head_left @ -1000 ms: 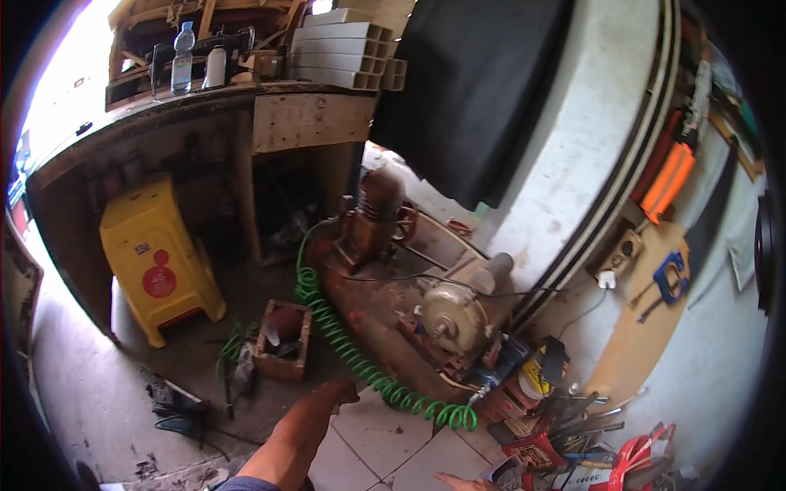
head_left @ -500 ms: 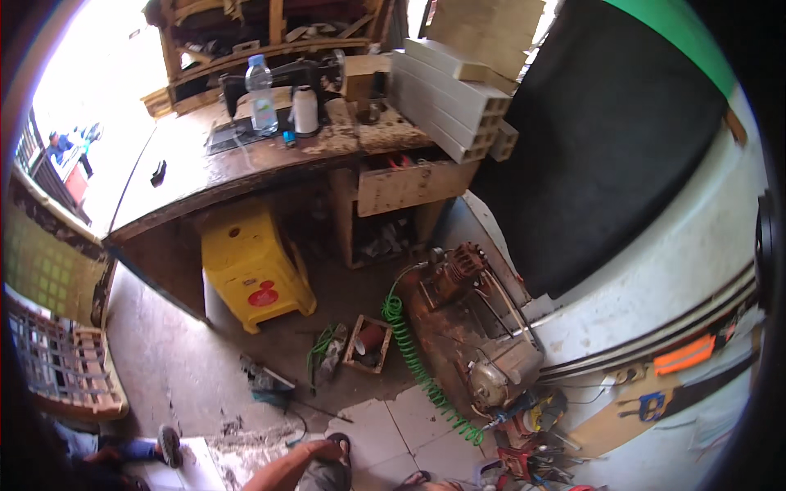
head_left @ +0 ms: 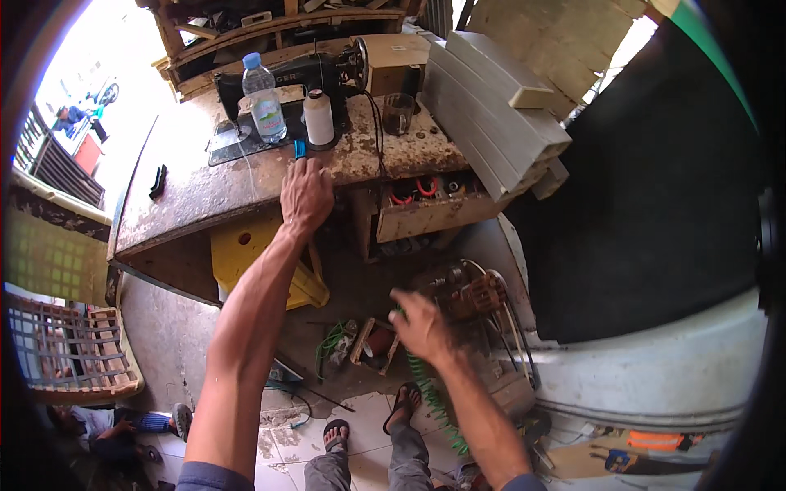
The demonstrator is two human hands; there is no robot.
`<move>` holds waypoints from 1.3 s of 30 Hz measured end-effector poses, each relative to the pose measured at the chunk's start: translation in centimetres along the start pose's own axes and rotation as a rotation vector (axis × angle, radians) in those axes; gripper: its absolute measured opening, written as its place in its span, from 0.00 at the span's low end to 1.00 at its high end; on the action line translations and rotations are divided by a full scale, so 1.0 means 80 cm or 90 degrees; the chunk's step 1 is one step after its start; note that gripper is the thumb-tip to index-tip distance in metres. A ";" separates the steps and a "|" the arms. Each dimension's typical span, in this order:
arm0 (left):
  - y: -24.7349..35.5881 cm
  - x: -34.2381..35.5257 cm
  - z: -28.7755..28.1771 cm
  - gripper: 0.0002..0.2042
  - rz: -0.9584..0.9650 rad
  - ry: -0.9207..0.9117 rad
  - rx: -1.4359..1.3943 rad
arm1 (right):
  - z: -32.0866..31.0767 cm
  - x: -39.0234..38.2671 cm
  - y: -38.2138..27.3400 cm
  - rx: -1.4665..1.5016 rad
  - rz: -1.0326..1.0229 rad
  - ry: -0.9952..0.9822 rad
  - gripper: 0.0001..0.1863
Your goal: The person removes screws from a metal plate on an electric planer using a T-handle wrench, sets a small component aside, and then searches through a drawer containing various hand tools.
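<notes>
My left hand (head_left: pixel 307 195) reaches over the front edge of the worn wooden table (head_left: pixel 196 184), back of the hand up. Its fingertips are at the near end of a small blue object (head_left: pixel 300 148), whose kind I cannot make out; whether they grip it is hidden. Just beyond stand a white thread cone (head_left: pixel 318 119) and a water bottle (head_left: pixel 265 106) with a blue cap, beside a black sewing machine (head_left: pixel 286 74). My right hand (head_left: pixel 420 327) hangs in the air below the table, fingers apart and holding nothing, above a green coiled hose (head_left: pixel 430 397).
An open drawer (head_left: pixel 434 214) holds red-handled tools. Long pale hollow bars (head_left: pixel 483 106) lie at the table's right. Beneath are a yellow stool (head_left: pixel 237 250), a small wooden box (head_left: pixel 360 358) and a rusty compressor (head_left: pixel 475 299). A person (head_left: pixel 106 430) sits at lower left.
Both my arms have come into view, the left hand reaching up to the small blue object. The view has shifted closer to the table. The blue object keeps its place beside the thread cone.
</notes>
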State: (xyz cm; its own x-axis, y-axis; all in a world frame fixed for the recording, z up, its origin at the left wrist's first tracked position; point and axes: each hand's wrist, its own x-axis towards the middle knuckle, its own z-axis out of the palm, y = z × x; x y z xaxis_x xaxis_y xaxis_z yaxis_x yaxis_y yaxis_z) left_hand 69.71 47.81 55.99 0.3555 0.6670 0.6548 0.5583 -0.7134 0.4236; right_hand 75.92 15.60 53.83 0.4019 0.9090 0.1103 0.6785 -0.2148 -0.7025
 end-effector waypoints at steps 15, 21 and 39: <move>0.012 0.033 0.081 0.12 -0.132 -0.150 0.208 | -0.140 0.219 0.133 -0.265 -0.082 -0.070 0.17; 0.014 0.038 0.081 0.13 -0.122 -0.150 0.223 | -0.172 0.127 0.108 -0.255 -0.037 -0.215 0.16; 0.017 0.037 0.081 0.15 -0.157 -0.198 0.260 | -0.086 0.158 0.076 -0.281 0.144 -0.085 0.31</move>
State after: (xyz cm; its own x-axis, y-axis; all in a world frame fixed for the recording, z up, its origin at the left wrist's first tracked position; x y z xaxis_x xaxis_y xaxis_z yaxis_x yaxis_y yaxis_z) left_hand 76.40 50.21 54.43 0.3473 0.8792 0.3261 0.8754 -0.4287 0.2233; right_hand 89.37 23.35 55.81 0.5063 0.8537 -0.1220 0.7898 -0.5159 -0.3318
